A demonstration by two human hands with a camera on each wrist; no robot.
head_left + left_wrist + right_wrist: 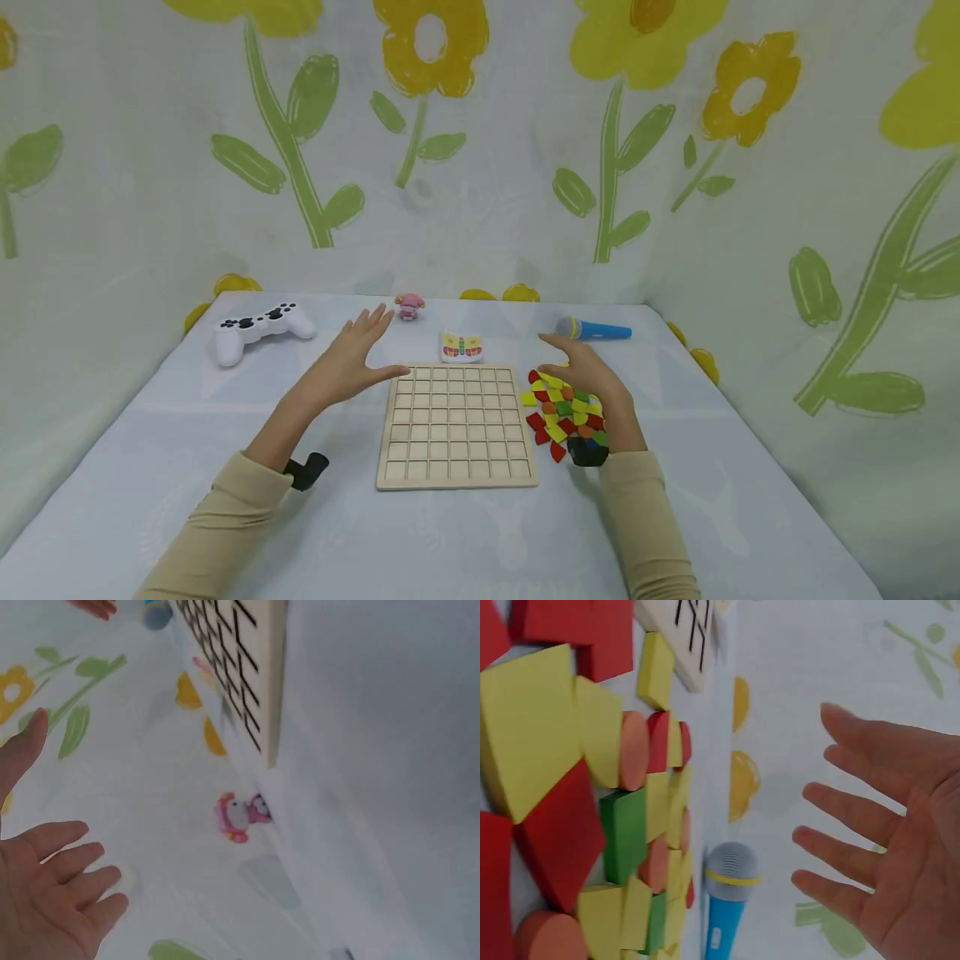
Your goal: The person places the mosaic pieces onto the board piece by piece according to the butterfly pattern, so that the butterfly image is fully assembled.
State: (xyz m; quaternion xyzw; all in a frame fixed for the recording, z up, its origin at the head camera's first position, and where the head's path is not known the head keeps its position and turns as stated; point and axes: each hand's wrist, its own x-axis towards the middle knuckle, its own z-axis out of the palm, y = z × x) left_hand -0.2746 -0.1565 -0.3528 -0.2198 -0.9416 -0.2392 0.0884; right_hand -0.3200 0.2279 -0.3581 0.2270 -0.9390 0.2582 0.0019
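Tiles (563, 409), partly hidden behind right hand (587, 368), sleeves (643, 521) cropped

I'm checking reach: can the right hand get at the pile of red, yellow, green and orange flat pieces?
Probably yes: the right hand is empty and close to the pile, with nothing visible in between.

There is room to pass nearside of the grid board (459, 425); tiles (564, 408) crowd its right, a card (462, 348) its back.

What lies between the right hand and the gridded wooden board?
In the head view, loose coloured pieces, among them red and yellow ones, lie on the table between the right hand and the gridded wooden board.
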